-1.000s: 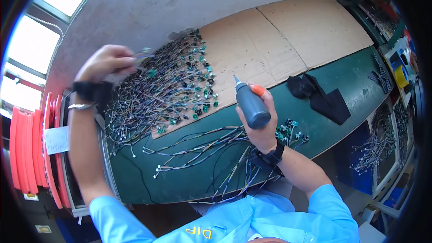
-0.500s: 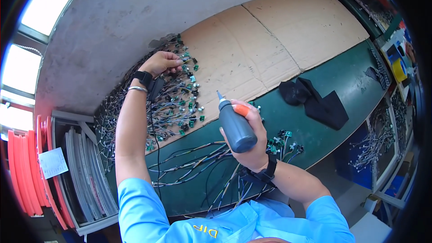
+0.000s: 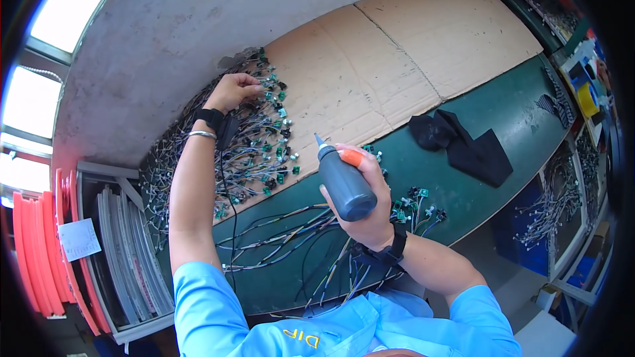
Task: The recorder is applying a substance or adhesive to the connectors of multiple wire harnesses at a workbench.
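Note:
My left hand (image 3: 233, 91) reaches over a spread of wire leads at the far left, thumb and forefinger pinched on what looks like one lead. Its small tip is mostly hidden by the fingers. Around it lie many thin wire leads (image 3: 192, 119) with green, black and white connectors (image 3: 282, 112), their ends fanned onto the cardboard. My right hand (image 3: 370, 218) is wrapped round a dark grey squeeze bottle (image 3: 346, 188). The bottle's pointed nozzle (image 3: 320, 139) aims up and left, apart from the connectors. An orange wrap (image 3: 350, 157) covers one right finger.
Cardboard (image 3: 383, 59) covers the back of the green table (image 3: 489, 106). More wires (image 3: 284, 235) lie in front of me, some with connectors (image 3: 420, 205). A black cloth (image 3: 463, 149) lies at right. Red reels (image 3: 40, 251) and a grey rack (image 3: 132, 258) stand at left.
My right hand and the bottle have shifted slightly left and away from me. My left hand has moved slightly left, still pinching among the connectors.

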The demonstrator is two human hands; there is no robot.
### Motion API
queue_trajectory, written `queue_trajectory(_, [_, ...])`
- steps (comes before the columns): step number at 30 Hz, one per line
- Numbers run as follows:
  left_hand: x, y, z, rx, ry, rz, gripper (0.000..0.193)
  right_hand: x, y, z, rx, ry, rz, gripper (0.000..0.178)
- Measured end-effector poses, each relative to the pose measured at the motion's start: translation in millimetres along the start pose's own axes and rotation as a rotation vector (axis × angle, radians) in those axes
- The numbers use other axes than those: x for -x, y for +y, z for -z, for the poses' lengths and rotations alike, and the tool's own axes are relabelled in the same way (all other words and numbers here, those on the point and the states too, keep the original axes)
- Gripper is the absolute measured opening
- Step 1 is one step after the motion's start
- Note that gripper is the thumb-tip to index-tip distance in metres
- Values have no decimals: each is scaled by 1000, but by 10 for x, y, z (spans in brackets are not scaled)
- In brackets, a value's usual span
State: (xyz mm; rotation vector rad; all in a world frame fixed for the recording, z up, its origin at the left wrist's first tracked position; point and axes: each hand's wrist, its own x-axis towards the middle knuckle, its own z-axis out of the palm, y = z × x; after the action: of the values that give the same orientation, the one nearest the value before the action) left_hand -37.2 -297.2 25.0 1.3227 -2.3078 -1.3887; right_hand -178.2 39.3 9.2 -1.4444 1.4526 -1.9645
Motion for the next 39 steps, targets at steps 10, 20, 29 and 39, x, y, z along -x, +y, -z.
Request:
queue_trajectory(10, [68, 54, -63, -85, 76, -29, 20, 15, -20, -11, -13, -8, -8, 54])
queue_trajectory(20, [449, 412, -88, -405, 328, -271, 26, 13, -150, -4, -147, 103, -116, 50])
queue_trajectory(29, [737, 1663, -2135, -327, -40, -776, 22, -372, -556, 844, -469, 539, 85, 57])
queue_trajectory(39, [950, 1747, -2660, -430, -33, -838, 10, 84, -439, 1554, -653, 712, -81, 51])
